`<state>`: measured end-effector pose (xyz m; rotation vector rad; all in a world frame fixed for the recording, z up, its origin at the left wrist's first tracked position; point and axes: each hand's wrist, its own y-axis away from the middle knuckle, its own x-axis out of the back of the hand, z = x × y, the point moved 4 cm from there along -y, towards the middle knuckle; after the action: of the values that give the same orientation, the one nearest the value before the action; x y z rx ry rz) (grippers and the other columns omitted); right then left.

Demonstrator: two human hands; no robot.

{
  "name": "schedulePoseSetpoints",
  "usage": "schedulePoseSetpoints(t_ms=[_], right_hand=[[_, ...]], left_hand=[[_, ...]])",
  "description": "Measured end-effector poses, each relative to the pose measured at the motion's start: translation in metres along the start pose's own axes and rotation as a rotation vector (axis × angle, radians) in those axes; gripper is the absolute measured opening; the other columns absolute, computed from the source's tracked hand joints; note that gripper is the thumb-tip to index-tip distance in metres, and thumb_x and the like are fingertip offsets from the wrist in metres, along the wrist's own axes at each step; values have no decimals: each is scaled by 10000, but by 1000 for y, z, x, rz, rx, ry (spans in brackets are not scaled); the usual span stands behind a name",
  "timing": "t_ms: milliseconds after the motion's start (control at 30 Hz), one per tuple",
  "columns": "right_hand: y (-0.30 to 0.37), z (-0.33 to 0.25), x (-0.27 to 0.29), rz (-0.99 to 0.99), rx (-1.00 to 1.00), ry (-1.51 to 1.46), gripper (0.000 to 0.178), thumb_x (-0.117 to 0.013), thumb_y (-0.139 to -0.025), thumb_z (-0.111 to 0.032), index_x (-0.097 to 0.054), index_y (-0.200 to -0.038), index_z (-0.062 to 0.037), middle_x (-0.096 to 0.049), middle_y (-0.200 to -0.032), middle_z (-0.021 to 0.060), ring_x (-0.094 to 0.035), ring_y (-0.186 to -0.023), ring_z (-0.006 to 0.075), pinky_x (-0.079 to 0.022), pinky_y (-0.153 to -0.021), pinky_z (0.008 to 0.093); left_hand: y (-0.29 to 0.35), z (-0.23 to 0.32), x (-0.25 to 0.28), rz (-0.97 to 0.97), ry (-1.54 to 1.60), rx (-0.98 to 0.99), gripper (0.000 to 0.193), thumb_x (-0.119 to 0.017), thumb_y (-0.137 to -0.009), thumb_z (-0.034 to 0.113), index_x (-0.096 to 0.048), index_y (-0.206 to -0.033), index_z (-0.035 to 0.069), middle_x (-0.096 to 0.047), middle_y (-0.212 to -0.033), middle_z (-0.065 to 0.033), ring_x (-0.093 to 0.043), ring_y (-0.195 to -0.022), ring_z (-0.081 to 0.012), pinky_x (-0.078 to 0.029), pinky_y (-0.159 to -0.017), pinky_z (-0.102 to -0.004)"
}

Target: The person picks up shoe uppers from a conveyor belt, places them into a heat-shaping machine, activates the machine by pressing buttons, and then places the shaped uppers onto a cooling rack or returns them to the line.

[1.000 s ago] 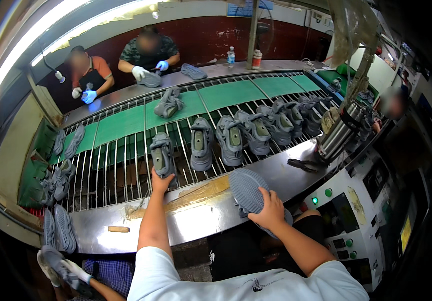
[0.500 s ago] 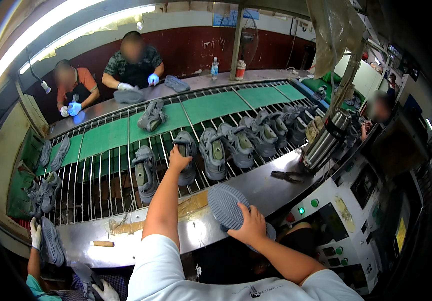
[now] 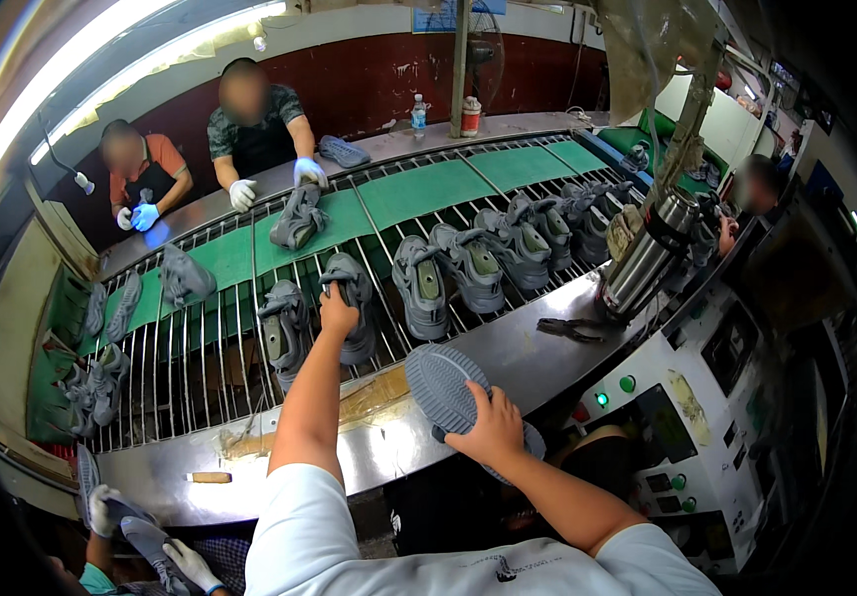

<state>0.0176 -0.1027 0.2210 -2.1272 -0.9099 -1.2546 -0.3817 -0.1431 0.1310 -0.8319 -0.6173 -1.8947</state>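
Note:
My left hand [image 3: 338, 312] reaches out over the rack and grips a grey sneaker [image 3: 354, 283] by its opening. This sneaker stands upright on the metal rods, between another grey sneaker [image 3: 284, 333] on its left and a grey sneaker [image 3: 423, 288] on its right. Close to my body, my right hand [image 3: 491, 429] is closed round a grey shoe [image 3: 440, 385], whose patterned sole faces up. The hand covers the middle of that sole, and the shoe's upper is mostly hidden.
More grey sneakers [image 3: 523, 248] line the rack [image 3: 210, 368] to the right. A steel flask [image 3: 650, 253] and dark pliers [image 3: 569, 329] stand and lie on the metal ledge. Two people work across the green belt [image 3: 403, 204]; another person's gloved hand [image 3: 193, 564] holds a shoe at lower left.
My left hand and its sneaker have moved a little left. Across the belt, a person's gloved hands have left a grey shoe now on the belt. At lower left, a co-worker's gloved hands have shifted.

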Motion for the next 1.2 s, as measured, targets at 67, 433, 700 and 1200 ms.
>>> schedulePoseSetpoints(t_ms=[67, 433, 700, 1200], right_hand=[[2, -1, -2, 4, 13, 13, 903, -755, -578, -413, -381, -1358, -154, -470, -1163, 191, -485, -1106, 380, -384, -963, 460], [5, 73, 27, -143, -248, -571, 891, -753, -570, -301, -396, -1361, -99, -547, -1145, 192, -557, -1042, 338, -451, -893, 385], [128, 266, 135, 327, -541, -1120, 763, -674, -568, -22, -475, -1304, -30, -580, -1050, 142, -585, -855, 228, -498, -772, 328], [41, 552, 443, 963, -1090, -340, 711, -731, -554, -245, -567, -1178, 52, -615, -1121, 197, -599, -1014, 287, -466, -849, 375]], left_hand=[[6, -4, 0, 14, 13, 67, 862, -617, -766, 106, -173, -1500, 190, -171, -1495, -268, -462, -1184, -481, -463, -906, -490], [123, -27, -55, 365, 298, -282, 661, -615, -829, 171, -338, -1370, -89, -371, -1412, -271, -340, -1328, -389, -233, -1124, -398], [296, -16, -86, 185, -124, -447, 365, -549, -745, 79, -589, -1091, -30, -515, -1279, -259, -382, -1254, -468, -272, -1076, -519], [288, 1, -78, 168, -237, -433, 311, -537, -729, 73, -544, -1026, -18, -497, -1234, -234, -399, -1216, -427, -296, -1034, -510]])
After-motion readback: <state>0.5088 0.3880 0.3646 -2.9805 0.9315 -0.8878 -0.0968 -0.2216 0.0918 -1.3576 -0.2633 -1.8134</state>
